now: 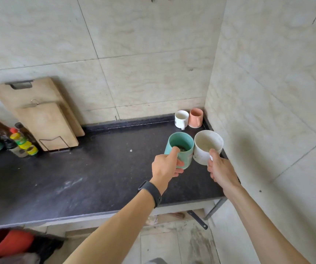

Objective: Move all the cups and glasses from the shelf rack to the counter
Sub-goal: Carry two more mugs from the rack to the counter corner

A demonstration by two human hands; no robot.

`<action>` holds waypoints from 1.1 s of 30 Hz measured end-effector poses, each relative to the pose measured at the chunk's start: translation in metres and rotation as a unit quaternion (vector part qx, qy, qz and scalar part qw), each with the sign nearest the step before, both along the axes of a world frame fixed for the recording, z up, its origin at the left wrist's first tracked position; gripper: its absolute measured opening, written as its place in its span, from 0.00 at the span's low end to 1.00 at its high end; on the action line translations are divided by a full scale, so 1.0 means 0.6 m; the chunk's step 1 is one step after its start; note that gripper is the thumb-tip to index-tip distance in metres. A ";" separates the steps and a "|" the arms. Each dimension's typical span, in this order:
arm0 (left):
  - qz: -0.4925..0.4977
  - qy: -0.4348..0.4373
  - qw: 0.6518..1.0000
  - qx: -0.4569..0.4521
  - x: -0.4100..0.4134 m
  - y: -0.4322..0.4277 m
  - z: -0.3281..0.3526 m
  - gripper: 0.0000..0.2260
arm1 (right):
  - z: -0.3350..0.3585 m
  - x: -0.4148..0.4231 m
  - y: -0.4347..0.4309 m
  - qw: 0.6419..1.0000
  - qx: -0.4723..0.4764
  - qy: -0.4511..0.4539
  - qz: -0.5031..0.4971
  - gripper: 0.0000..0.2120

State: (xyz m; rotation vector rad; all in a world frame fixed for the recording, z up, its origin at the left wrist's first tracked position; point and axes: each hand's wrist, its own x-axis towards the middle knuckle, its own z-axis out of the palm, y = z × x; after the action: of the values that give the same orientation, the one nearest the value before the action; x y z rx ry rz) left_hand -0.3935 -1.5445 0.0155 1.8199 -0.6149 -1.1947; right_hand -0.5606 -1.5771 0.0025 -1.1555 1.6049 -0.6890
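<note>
My left hand [165,166] grips a teal cup [182,147] by its near side, thumb over the rim. Beside it, my right hand [221,170] holds a white cup [206,145], thumb on the rim. Both cups are upright, side by side and touching, over the right part of the dark counter [96,168]. Whether they rest on the counter or hang just above it I cannot tell. In the back right corner stand a small white mug [181,119] and a pink mug [196,118]. The shelf rack is out of view.
Two wooden cutting boards [44,115] lean against the tiled wall at the back left. Several sauce bottles [14,140] crowd the far left of the counter. The tiled side wall [267,111] bounds the counter on the right. A red cloth [6,242] lies below the front edge.
</note>
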 end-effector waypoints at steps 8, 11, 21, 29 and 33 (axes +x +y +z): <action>0.008 -0.009 0.996 0.090 -0.002 -0.177 -0.093 0.20 | -0.087 0.017 -0.184 0.998 0.058 0.019 0.016 0.22; -0.005 0.002 0.992 0.123 0.005 -0.243 -0.132 0.21 | -0.126 0.025 -0.250 0.996 0.086 0.029 0.013 0.22; -0.048 0.035 0.981 0.182 0.015 -0.414 -0.220 0.19 | -0.231 0.036 -0.413 0.986 0.159 0.039 -0.013 0.24; -0.048 0.065 0.970 0.231 0.001 -0.505 -0.290 0.18 | -0.292 0.026 -0.503 0.977 0.210 0.042 -0.006 0.23; -0.051 0.081 0.970 0.221 -0.004 -0.525 -0.314 0.17 | -0.314 0.016 -0.533 0.973 0.222 0.054 0.012 0.22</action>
State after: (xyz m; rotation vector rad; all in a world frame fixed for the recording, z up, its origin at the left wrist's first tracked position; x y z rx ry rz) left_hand -0.3957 -1.8595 -0.1731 2.0431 -0.3686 -1.6325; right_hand -0.5509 -1.8970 -0.1858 -0.8902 1.7212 -0.2307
